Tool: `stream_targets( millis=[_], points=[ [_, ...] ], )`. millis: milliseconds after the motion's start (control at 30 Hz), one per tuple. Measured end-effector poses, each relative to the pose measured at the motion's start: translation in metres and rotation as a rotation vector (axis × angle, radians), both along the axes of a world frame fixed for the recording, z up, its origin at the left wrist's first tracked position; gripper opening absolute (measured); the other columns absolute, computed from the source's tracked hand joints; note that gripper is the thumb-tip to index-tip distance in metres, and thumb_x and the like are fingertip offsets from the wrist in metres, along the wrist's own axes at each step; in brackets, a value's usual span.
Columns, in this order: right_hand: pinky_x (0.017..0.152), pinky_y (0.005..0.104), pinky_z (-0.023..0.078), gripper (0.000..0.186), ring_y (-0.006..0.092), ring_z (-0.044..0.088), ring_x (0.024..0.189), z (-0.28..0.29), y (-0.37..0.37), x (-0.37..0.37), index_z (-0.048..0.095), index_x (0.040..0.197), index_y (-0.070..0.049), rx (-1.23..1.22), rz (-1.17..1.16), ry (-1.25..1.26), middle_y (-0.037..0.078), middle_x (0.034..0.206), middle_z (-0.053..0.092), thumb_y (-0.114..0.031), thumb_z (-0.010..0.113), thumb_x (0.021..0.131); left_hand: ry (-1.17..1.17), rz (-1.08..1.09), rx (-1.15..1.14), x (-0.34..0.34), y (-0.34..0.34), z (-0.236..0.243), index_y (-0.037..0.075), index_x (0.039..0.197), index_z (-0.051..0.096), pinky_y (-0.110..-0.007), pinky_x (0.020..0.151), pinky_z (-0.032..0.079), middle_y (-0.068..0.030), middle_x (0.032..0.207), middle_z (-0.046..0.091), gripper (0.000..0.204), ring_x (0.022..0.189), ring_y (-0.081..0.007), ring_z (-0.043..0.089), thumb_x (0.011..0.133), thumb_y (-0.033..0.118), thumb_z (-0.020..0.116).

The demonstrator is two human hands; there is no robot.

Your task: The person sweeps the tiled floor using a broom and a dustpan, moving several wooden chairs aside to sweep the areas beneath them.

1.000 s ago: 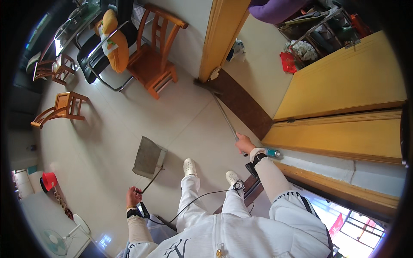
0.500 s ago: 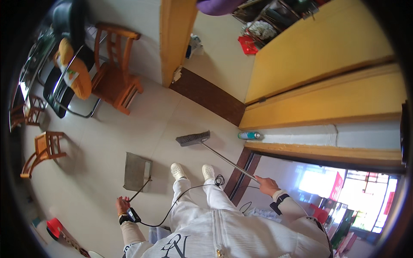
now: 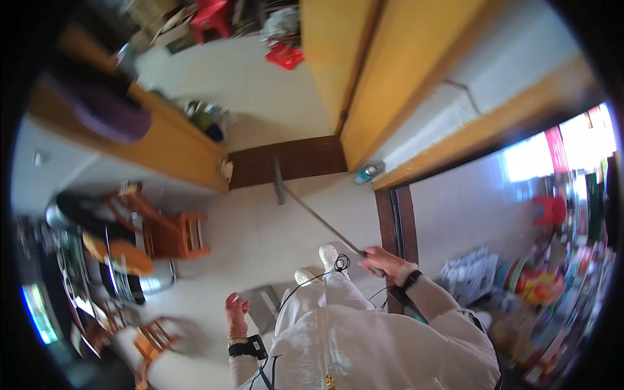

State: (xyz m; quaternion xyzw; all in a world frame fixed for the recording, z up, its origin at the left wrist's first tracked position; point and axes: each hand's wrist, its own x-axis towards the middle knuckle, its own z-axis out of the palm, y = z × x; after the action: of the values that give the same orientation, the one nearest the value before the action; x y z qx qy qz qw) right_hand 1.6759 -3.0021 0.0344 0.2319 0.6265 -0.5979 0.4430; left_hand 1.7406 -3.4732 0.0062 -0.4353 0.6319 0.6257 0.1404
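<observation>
Pale floor tiles (image 3: 260,227) carry the scene. The right hand (image 3: 383,260) is wrapped shut around the upper end of a broom handle (image 3: 318,218); from those fingers the thin shaft runs up and to the person's left, away from the body, ending at the broom head (image 3: 278,182), which rests where the tiles meet a dark brown threshold strip (image 3: 292,159). The head appears narrow and grey, set crosswise to the shaft (bristle detail is too blurred to tell). The left hand (image 3: 235,305) hangs well apart from the handle, fingers loosely curled and holding nothing that can be made out; a grey dustpan (image 3: 263,305) lies just beside it. White shoes (image 3: 318,263) stand between the two hands.
</observation>
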Motion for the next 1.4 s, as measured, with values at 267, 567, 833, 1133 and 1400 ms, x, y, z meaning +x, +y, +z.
stream_targets(
  millis=[267,567,833,1133,1400],
  points=[
    [0.075,0.0394,0.049,0.03,0.0332,0.06,0.088,-0.057,-0.039,-0.058,0.062,0.099,-0.006,0.813,0.202,0.199,0.021,0.096,0.06,-0.015,0.042,0.077,0.104,-0.728,-0.179,-0.184,0.018,0.042,0.009,0.102,0.055,-0.023,0.063,0.045,-0.001,0.086,0.058,0.02,0.073,-0.0102,0.057,0.089,0.024,0.051],
    [0.063,0.0366,0.05,0.032,0.0265,0.062,0.068,-0.011,-0.066,0.067,0.058,0.111,-0.025,0.651,-0.249,-0.171,0.009,0.085,0.064,-0.021,0.042,0.083,0.027,-1.148,-0.176,-0.326,-0.008,0.011,0.004,0.093,0.057,-0.022,0.057,0.044,-0.0014,0.075,0.057,0.017,0.064,-0.009,0.056,0.087,0.017,0.049],
    [0.051,0.0346,0.047,0.034,0.0214,0.058,0.052,0.009,-0.157,0.18,0.054,0.117,-0.02,0.711,-0.533,-0.303,0.009,0.066,0.06,-0.023,0.047,0.084,0.822,-1.717,-0.339,-0.428,0.13,-0.054,0.003,0.094,0.057,-0.026,0.061,0.047,-0.0078,0.074,0.061,0.018,0.065,-0.0162,0.059,0.081,0.014,0.057],
    [0.068,0.0428,0.047,0.027,0.0323,0.061,0.079,-0.041,-0.205,0.18,0.056,0.093,-0.008,0.858,-0.509,-0.565,0.015,0.08,0.063,-0.027,0.056,0.074,0.778,-2.147,-0.498,-0.39,0.342,-0.08,0.007,0.115,0.047,-0.04,0.085,0.043,-0.019,0.109,0.051,0.051,0.104,-0.0337,0.049,0.069,0.02,0.065],
    [0.062,0.0418,0.046,0.022,0.0314,0.06,0.067,-0.037,-0.219,0.158,0.062,0.079,-0.008,0.977,-0.752,-0.683,0.013,0.069,0.061,-0.029,0.06,0.074,0.896,-2.335,-0.816,-0.389,0.493,-0.213,0.013,0.131,0.03,-0.046,0.09,0.039,-0.025,0.123,0.039,0.075,0.11,-0.0436,0.041,0.068,0.027,0.067]
  ],
)
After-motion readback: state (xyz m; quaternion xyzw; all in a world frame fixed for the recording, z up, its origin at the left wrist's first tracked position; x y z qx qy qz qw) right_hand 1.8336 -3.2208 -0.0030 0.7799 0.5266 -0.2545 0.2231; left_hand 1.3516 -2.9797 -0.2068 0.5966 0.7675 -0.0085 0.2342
